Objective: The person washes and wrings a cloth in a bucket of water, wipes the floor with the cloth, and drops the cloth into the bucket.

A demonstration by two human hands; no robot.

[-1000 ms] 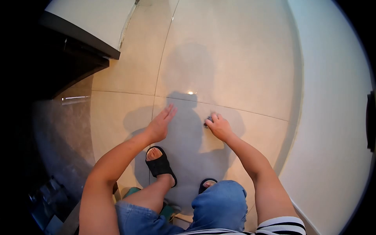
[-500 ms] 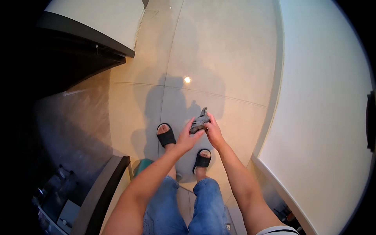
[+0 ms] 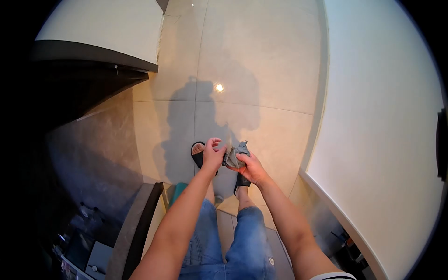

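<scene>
A crumpled grey cloth [image 3: 237, 154] is held in front of me, above my feet. My right hand [image 3: 252, 168] grips it from the right and below, thumb on top. My left hand [image 3: 213, 154] is at the cloth's left side, its fingers curled and its thumb side near the cloth edge. Whether those fingers pinch a bit of the cloth is too small to tell. The bottom of the cloth hangs over the right foot's black slipper [image 3: 241, 183].
Light floor tiles [image 3: 261, 79] lie ahead. A white wall or panel [image 3: 373, 130] runs along the right. On the left are a dark-edged counter [image 3: 93, 55] and a brown-edged ledge [image 3: 147, 224]. A green object [image 3: 178, 191] stands by the left leg.
I have risen from low over the floor, and my hands have come together at the cloth. Since half a second ago, my left hand has shifted from under the cloth to its left side.
</scene>
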